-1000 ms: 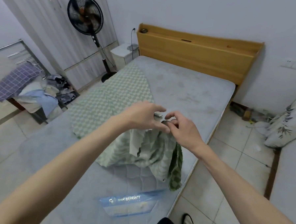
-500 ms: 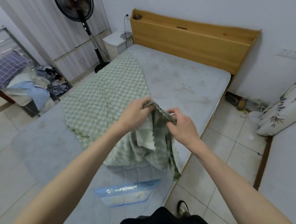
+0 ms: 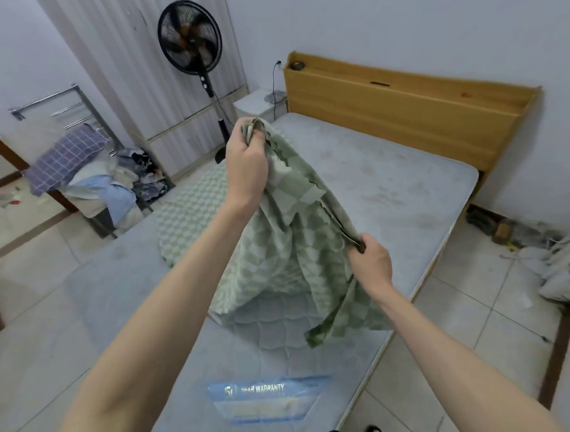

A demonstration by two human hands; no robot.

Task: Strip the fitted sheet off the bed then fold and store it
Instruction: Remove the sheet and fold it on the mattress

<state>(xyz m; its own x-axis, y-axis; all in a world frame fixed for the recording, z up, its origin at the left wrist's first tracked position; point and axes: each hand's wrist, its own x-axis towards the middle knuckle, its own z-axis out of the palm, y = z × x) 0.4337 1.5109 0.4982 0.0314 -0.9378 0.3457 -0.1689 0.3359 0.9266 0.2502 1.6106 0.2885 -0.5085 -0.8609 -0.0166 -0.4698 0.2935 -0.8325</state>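
Note:
The green checked fitted sheet point(image 3: 292, 236) is off the bare grey mattress point(image 3: 394, 188) and hangs in folds between my hands, its lower part trailing on the mattress. My left hand point(image 3: 246, 167) is raised high and grips one bunched corner of the sheet. Lower and to the right, my right hand point(image 3: 368, 263) grips the sheet's elastic edge. The stretch of edge between both hands is taut. More of the sheet lies flat on the mattress behind my left arm.
A wooden headboard point(image 3: 408, 110) closes the far end of the bed. A black standing fan point(image 3: 190, 39) and a white nightstand point(image 3: 256, 103) stand at the far left. A chair with piled clothes point(image 3: 90, 179) is left of the bed. Floral bedding point(image 3: 568, 263) lies on the tiled floor at right.
My hands were close together pinching the sheet; now they have drawn apart. The left hand rose with its corner, the right slid down along the edge.

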